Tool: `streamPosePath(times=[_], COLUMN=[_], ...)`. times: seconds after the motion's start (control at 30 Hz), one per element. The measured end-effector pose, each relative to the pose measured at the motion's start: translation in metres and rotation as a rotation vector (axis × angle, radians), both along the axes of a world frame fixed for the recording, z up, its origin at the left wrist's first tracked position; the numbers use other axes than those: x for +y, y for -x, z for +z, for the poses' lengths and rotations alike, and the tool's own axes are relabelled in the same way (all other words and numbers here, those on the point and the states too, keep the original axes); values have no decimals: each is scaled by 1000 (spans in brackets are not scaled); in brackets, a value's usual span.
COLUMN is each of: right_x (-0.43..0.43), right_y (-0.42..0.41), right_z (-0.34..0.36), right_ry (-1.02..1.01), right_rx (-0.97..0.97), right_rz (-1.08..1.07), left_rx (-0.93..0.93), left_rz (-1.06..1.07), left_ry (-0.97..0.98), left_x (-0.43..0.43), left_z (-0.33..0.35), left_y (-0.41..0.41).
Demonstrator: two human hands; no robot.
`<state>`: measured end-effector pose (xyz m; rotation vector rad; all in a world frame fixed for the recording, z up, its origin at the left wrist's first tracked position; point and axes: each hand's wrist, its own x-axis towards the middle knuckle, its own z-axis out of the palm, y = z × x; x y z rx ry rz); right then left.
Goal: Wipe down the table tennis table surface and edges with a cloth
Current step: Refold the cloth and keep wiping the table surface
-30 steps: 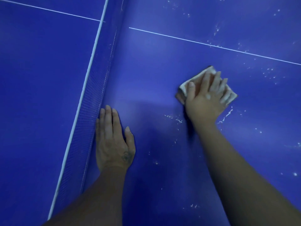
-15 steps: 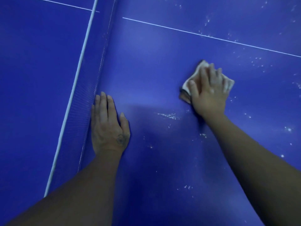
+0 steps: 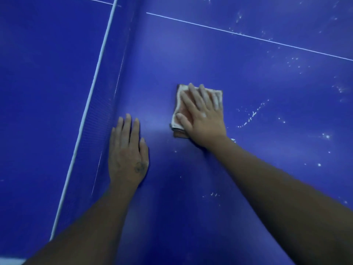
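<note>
Blue table tennis table [image 3: 248, 77] fills the whole view. One folded cloth [image 3: 178, 109] lies flat on it, to the right of the single net [image 3: 99, 111]. The right hand [image 3: 202, 115] presses it down with straight, spread fingers. I judge the wiping partly done: the patch around the cloth looks clean, but many white specks [image 3: 252, 113] lie further right and past the one white line [image 3: 248, 36]. No table edge is in view. The left hand [image 3: 128, 155] rests flat and holds nothing, just beside the net.

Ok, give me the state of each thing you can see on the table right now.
cloth: folded, flat on the table, pressed under the right hand.
right hand: fingers straight, pressing the cloth.
left hand: flat on the table beside the net, holding nothing.
table: blue top dotted with white specks right of the cloth.
net: upright.
</note>
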<state>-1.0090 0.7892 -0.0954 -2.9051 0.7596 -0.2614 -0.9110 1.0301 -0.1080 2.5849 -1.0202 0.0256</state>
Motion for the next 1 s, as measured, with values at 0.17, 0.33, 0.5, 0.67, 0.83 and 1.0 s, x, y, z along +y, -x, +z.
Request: streamPosePath(times=[0.17,0.33,0.5,0.67,0.83,1.0], right_x=[-56,-28,42,69,-2,-36], right_y=[62,47,-16,-7,60,105], right_z=[0,-1,3,-5,-5,-1], right_ry=[-16,-9,-28,-112,-46,-51], right_rx=[74,100,31,-86,-29,62], right_rz=[-334,-625,-342,113,0,-419], left_rx=[44,59,61,53,64,56], left_rz=[77,105,115,114,126,126], left_ry=[-63,-72,-41,-29,-62,-54], left_x=[41,40,39,39,37,38], left_z=[0,-3,0,1,2,-1], left_y=[48,48,49,49,50,49])
